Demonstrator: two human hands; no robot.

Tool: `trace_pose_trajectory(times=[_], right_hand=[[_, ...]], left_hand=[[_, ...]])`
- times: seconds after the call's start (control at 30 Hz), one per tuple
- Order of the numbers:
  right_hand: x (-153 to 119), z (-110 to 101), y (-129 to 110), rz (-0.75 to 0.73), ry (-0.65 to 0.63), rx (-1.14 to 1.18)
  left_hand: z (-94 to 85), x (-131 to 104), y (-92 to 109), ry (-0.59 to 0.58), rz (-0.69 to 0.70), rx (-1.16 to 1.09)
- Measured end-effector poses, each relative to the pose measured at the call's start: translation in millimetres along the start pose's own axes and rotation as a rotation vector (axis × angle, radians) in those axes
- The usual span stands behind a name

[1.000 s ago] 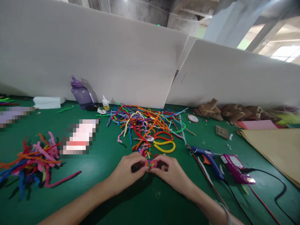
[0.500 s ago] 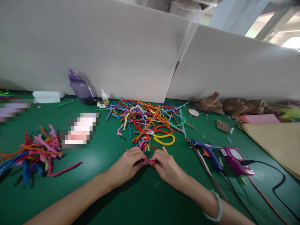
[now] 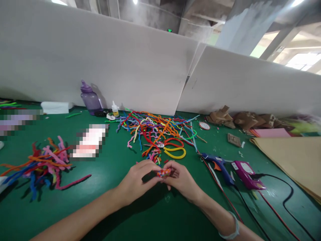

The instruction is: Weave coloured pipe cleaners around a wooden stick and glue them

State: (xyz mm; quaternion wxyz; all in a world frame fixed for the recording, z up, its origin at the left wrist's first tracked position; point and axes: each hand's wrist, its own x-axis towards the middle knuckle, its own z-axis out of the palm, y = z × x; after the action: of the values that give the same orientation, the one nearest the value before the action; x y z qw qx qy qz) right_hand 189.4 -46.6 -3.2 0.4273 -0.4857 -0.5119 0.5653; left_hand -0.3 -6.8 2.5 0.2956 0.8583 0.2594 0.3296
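Between my two hands is a small multicoloured pipe-cleaner piece, mostly orange and red with bits of blue. My left hand pinches its left end with thumb and fingers, while my right hand has its fingers curled around the right end. Its exact shape is partly hidden by the fingertips. Just beyond the hands lie short cut pipe-cleaner bits and a pair of scissors with one red and one yellow handle loop. Behind them spreads a tangled heap of pipe cleaners.
At left lies another pile of pipe cleaners, near a blurred-out rectangle. A purple bottle and small glue bottle stand by the white partition. At right are a blue glue gun, a magenta device with cords, and brown paper.
The piece has turned and shows more orange between the fingers. My left hand has opened out around a gap, and my right fingers have shifted. The camera view has tilted up slightly.
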Motion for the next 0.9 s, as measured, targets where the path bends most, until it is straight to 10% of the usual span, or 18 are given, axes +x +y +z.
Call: trace_pose_trajectory(times=[0.4, 0.9], right_hand=[[-13, -14, -13, -0.846, 0.082, -0.950], [-14, 0, -7, -0.624, 0.118, -0.831]], left_hand=[[9.1, -2, 8, 0.114, -0.133, -0.012], [18.7, -10, 4, 0.111, 0.009, 0.110]])
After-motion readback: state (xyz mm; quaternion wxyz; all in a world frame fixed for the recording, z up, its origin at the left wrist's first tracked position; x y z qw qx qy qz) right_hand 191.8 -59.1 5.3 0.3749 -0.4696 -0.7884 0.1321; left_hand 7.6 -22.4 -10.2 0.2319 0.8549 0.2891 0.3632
